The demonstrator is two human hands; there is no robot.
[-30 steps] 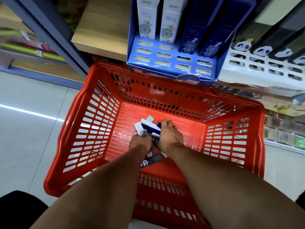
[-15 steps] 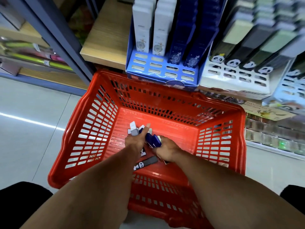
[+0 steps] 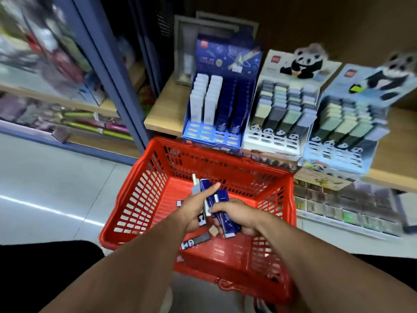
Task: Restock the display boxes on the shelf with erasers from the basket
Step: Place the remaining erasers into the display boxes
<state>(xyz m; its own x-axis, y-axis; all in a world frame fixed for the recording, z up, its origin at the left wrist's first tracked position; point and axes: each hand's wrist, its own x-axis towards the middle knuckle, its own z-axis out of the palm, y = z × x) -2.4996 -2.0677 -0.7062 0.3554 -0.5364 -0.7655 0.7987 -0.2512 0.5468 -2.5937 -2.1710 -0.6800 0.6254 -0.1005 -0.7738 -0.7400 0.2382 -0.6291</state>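
Both hands have lifted off the floor of the red plastic basket (image 3: 144, 193). Left hand (image 3: 194, 206) fingers clamp white and navy erasers (image 3: 204, 186); right hand (image 3: 237, 214) fingers curl around slim navy erasers. One black panda eraser (image 3: 195, 241) lies loose below.

Wooden shelf (image 3: 162, 109), three display boxes along its front edge: blue box (image 3: 212, 134), white panda box (image 3: 270, 141), pale-blue panda box (image 3: 334, 159), side by side.

floor (image 3: 56, 177): pale glossy tile, light streak | shelving (image 3: 162, 111): wood boards | upright (image 3: 108, 71): blue-grey metal
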